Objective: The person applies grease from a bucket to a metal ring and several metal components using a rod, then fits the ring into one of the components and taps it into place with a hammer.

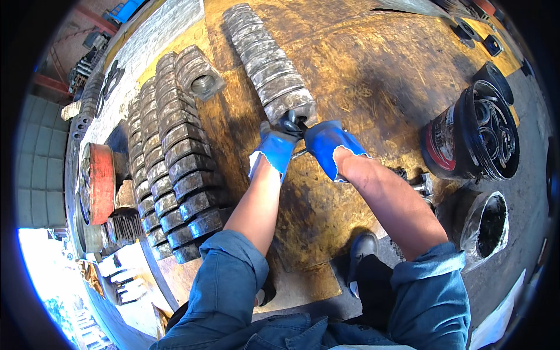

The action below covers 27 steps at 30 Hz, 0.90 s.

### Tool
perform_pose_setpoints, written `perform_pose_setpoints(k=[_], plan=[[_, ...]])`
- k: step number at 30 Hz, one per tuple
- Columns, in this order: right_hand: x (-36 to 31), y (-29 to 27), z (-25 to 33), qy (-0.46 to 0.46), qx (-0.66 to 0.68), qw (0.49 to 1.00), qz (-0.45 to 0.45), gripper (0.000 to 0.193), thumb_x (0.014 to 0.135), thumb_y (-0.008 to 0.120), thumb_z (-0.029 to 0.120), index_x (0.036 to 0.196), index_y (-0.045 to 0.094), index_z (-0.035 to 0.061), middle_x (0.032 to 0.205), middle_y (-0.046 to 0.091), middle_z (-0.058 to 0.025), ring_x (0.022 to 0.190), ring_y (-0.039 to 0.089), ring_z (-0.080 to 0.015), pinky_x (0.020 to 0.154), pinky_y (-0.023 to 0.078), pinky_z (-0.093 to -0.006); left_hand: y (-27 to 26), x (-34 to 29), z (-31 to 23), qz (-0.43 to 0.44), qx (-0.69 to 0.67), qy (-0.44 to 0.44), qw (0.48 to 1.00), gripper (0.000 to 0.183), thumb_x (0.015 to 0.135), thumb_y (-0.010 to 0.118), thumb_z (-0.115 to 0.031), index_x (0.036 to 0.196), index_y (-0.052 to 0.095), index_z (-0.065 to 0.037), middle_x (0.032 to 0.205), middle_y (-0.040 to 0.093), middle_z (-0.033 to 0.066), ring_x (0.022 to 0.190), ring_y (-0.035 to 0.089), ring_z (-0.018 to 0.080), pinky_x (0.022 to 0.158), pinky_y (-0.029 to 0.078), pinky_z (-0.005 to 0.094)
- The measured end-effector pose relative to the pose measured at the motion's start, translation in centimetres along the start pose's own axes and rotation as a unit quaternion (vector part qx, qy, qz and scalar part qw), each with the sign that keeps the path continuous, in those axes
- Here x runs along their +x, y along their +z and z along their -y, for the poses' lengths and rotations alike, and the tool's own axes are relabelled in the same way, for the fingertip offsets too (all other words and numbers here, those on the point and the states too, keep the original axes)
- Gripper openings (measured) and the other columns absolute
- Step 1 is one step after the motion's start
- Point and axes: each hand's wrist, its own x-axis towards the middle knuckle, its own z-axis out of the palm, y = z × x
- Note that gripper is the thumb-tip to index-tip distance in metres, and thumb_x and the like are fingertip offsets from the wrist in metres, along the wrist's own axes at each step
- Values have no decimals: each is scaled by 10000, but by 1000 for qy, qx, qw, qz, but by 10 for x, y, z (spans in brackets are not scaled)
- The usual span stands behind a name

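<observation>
My left hand (pixel 276 144) and my right hand (pixel 331 143) wear blue gloves with blackened fingers. They meet at the near end of a long row of big metal nuts (pixel 265 61), laid side by side on the stained board. My fingers are curled close together there, next to a dark rounded thing (pixel 290 121) whose kind I cannot make out. A thin metal rod (pixel 299 154) shows between my wrists; which hand holds it is hidden. Left of my arms stand more rows of the same nuts (pixel 181 134). One nut's threaded hole (pixel 203 84) faces me.
A black bucket (pixel 446 137) of dark metal rings stands at the right. Nearer are a pale, wrapped cylinder (pixel 469 227) with a dark inside and a bolt (pixel 424 185). A red round part (pixel 100 184) stands far left. My shoe (pixel 364 245) is at the board's near edge.
</observation>
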Motion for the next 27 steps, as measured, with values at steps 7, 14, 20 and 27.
perform_pose_setpoints(k=[7,14,20,27], plan=[[12,33,-18,-28,-41,999,-8,356,979,446,162,1289,621,167,990,723,-123,917,703,-318,722,525,-415,24,1,37,-57,59,68,994,687,951,323,-667,1264,572,-108,1124,654,86,901,607,229,775,504,353],[21,34,-12,18,-3,996,83,356,983,449,193,1305,602,180,1093,719,-102,1013,693,-305,772,508,-436,8,9,27,12,-10,64,998,751,929,335,-726,1243,601,-97,1059,669,69,769,616,177,630,549,323],[-7,56,-6,18,23,999,38,302,960,490,190,1217,644,154,1129,714,-89,1043,684,-305,790,504,-444,-15,10,33,-21,-5,112,993,534,953,418,-647,979,636,-160,868,658,16,590,565,141,500,492,274],[-64,69,26,26,29,994,102,307,941,512,222,1205,660,169,1145,711,-77,1077,675,-277,842,487,-448,-77,-37,35,106,-1,-15,994,407,923,492,-612,909,621,-226,740,567,-36,682,527,149,651,472,341]])
